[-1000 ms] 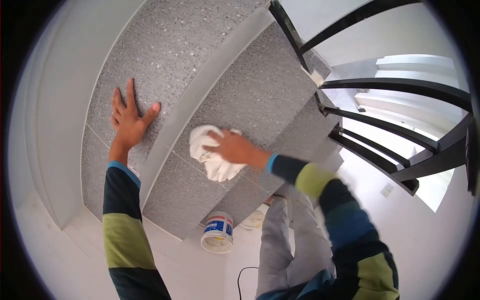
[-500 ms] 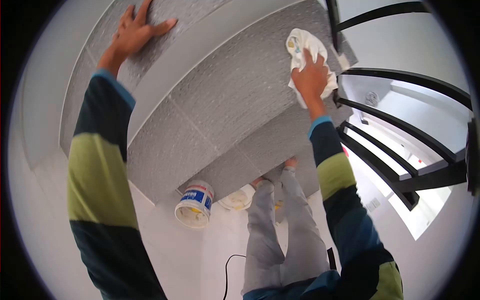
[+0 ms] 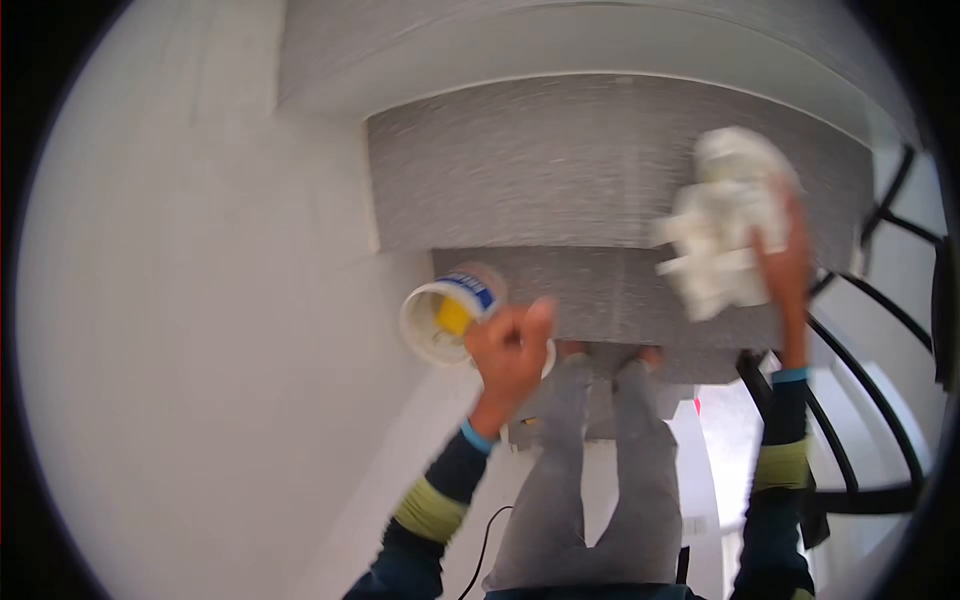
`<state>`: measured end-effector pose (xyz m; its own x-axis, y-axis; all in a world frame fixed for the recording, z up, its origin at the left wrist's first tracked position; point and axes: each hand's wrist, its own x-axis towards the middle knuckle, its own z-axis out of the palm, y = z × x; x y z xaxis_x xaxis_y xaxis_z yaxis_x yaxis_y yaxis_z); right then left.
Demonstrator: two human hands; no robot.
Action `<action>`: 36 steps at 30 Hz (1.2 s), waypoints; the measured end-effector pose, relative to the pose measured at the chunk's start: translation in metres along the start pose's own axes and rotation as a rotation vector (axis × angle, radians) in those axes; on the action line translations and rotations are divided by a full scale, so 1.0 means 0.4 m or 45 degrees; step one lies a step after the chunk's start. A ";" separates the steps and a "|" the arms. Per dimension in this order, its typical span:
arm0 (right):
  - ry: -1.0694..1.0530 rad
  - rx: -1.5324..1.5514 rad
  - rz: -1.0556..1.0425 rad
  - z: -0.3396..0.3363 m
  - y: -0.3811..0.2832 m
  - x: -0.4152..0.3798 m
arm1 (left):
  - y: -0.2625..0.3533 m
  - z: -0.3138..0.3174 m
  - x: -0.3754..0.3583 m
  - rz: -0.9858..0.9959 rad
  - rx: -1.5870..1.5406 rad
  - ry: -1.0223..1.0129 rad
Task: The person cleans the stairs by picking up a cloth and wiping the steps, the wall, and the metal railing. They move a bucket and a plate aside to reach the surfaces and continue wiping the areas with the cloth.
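My right hand (image 3: 788, 245) grips a crumpled white cloth (image 3: 728, 235) over the right part of the grey stair tread (image 3: 520, 165). Both hand and cloth are smeared by motion, and the cloth hides some of the fingers. Low on the left, my left hand (image 3: 512, 350) is at the rim of a white bucket (image 3: 420, 345) with a blue label. Its thumb sticks up, while the other fingers are blurred and partly hidden. Inside the bucket shows a yellow piece (image 3: 453, 317), right by those fingers.
Black railing bars (image 3: 868, 395) run along the right side. A pale wall (image 3: 190, 300) fills the left. My legs (image 3: 640, 450) are below, feet on a lower step. A black cable (image 3: 487, 545) hangs near the bottom, and another step (image 3: 340, 50) rises above the tread.
My left hand has left the upper step and come down to the bucket. My right hand has lifted the cloth off the tread's railing end. The view has turned toward the left wall.
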<state>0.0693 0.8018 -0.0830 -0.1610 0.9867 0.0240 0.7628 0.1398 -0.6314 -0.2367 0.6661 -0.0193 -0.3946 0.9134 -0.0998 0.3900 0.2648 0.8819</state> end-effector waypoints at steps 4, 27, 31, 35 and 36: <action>0.294 -0.463 0.288 0.139 0.162 0.122 | -0.205 -0.137 -0.356 -0.551 -0.081 -0.141; -1.053 -0.315 -1.061 0.764 -0.869 0.079 | -0.359 -0.128 -0.819 -1.321 0.181 -0.900; -0.089 -0.258 -0.912 0.838 -0.720 0.122 | -0.448 -0.108 -0.835 -1.074 0.016 -0.700; -0.338 -0.112 -0.812 0.734 -0.654 0.111 | -0.444 -0.196 -0.587 -0.383 0.327 -0.229; -0.290 -0.078 -0.846 0.710 -0.575 0.098 | -0.385 -0.212 -0.465 -0.337 0.355 -0.058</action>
<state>-0.2903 0.7845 -0.1571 -0.7268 0.6498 0.2223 0.4903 0.7177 -0.4945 -0.2938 0.4294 -0.0975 -0.4769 0.8134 -0.3331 0.4935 0.5614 0.6642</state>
